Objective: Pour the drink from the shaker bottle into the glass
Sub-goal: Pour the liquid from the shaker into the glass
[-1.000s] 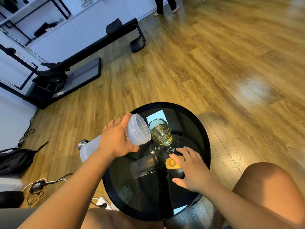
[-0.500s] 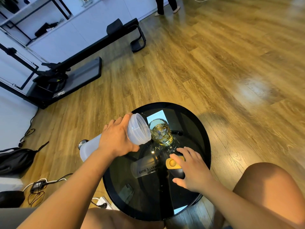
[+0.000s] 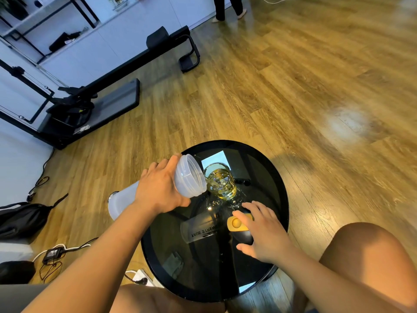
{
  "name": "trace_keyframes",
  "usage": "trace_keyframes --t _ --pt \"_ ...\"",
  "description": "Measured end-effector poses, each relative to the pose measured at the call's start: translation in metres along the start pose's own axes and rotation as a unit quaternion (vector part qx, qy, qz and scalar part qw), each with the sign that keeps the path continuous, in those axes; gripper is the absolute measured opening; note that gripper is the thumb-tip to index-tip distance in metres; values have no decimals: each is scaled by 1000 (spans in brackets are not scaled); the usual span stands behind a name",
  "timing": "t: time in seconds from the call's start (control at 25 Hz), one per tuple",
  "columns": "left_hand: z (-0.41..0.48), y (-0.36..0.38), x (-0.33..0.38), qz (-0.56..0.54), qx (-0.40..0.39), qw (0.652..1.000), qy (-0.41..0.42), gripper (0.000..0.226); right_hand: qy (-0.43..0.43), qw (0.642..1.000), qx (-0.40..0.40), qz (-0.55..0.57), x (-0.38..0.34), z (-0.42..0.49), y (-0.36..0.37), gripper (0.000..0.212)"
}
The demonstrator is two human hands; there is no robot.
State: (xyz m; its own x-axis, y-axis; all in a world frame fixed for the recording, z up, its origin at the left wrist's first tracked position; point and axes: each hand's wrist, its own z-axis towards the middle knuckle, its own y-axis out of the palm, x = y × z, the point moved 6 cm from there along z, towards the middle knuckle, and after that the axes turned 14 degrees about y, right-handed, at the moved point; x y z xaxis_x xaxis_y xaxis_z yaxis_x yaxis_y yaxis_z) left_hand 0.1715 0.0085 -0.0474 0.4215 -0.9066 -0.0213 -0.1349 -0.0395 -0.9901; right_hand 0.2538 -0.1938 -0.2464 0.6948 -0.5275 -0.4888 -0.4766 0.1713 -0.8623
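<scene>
My left hand [image 3: 158, 188] grips a translucent white shaker bottle [image 3: 189, 177], tipped almost level over the table's left edge. Its open mouth touches the near rim of the glass [image 3: 221, 182]. The clear glass stands on the round black glass table [image 3: 277, 177] and holds yellow drink with ice. No stream is visible between bottle and glass. My right hand [image 3: 264, 233] lies on the table in front of the glass, thumb and fingers around the black shaker lid with its yellow flip cap [image 3: 237, 223].
The tabletop mirrors the bottle. A black exercise machine [image 3: 90, 98] stands at the back left. A black bag [image 3: 20, 220], a charger and cables [image 3: 53, 253] lie on the wooden floor at the left. My bare knee [image 3: 365, 256] is at the right. A person's legs [image 3: 228, 7] stand far back.
</scene>
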Motion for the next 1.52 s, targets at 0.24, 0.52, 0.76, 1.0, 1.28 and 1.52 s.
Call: trace_keyframes --t 0.24,0.52,0.76,1.0,1.28,1.52 --pt "1 -2 1 17 -4 1000 4 121 0 1000 -1 -3 -1 0 0 83" --pt "4 -5 2 40 -6 999 13 120 0 1000 -4 -2 -1 0 0 84" --pt "6 -6 3 72 -9 997 26 119 0 1000 -7 -3 -1 1 0 84" --pt "10 -12 10 126 1 991 50 117 1 1000 -4 -6 -1 0 -2 85" --pt "15 -24 24 226 47 966 116 116 2 1000 -12 -13 -2 -1 -3 85" --pt "18 -37 35 279 128 925 223 95 5 1000 -12 -13 -1 -2 -3 84"
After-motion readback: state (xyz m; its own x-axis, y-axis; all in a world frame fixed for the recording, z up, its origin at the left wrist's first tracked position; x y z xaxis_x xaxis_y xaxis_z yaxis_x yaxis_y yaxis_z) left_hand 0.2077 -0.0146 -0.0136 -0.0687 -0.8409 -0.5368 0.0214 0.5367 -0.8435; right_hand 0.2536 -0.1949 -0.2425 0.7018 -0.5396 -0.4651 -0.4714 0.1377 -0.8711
